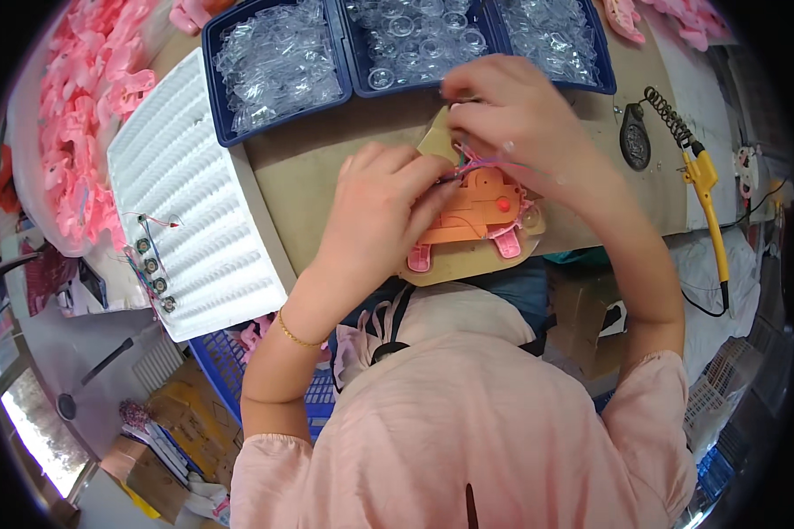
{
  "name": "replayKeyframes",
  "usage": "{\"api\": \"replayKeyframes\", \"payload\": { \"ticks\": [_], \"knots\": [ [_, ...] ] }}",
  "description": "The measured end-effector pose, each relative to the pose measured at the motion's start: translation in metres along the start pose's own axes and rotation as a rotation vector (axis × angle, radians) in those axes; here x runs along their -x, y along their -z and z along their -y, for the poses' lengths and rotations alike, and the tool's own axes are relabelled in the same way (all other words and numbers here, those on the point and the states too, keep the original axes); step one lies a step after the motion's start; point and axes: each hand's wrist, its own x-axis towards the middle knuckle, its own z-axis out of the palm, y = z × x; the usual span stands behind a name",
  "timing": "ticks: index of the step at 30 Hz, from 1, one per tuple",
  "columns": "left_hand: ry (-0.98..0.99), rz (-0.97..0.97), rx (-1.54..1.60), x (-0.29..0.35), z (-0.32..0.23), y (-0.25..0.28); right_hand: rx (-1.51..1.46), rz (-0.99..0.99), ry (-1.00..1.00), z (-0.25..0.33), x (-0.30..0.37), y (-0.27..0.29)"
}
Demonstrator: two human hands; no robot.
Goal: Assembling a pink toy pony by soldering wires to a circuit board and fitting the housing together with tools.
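Observation:
An orange and pink plastic toy body [466,210] with a small red knob lies on a tan board [468,266] at the table's near edge. Thin pink and blue wires [494,164] run out over its upper side. Over the toy's left side, my left hand [375,207] is closed, thumb and fingers pinching the wires near their left end. Just beyond the toy, my right hand [516,110] is curled with fingertips together above the board's pointed far part. Whatever sits in those fingertips is too small to make out.
Blue trays [348,53] of clear plastic parts line the far side. A white ridged tray [194,203] on the left carries several small round wired parts [151,264]. Pink plastic pieces [88,97] pile at far left. A yellow soldering iron [705,181] rests in a coiled holder at right.

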Motion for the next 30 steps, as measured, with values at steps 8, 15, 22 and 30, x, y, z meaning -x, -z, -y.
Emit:
{"api": "replayKeyframes", "payload": {
  "ticks": [8, 15, 22, 30],
  "knots": [
    [0.257, 0.064, 0.347, -0.004, 0.009, 0.007, -0.938, 0.475, -0.813, 0.007, 0.033, 0.035],
    [0.289, 0.198, 0.353, -0.004, 0.0, 0.024, 0.074, 0.044, -0.099, 0.008, 0.046, 0.004],
    [0.294, 0.167, 0.355, 0.0, -0.001, 0.021, -0.06, 0.099, -0.229, 0.016, 0.055, 0.008],
    [0.165, 0.125, 0.118, -0.001, -0.003, 0.018, 0.028, 0.221, -0.524, 0.024, 0.037, 0.016]
  ]
}}
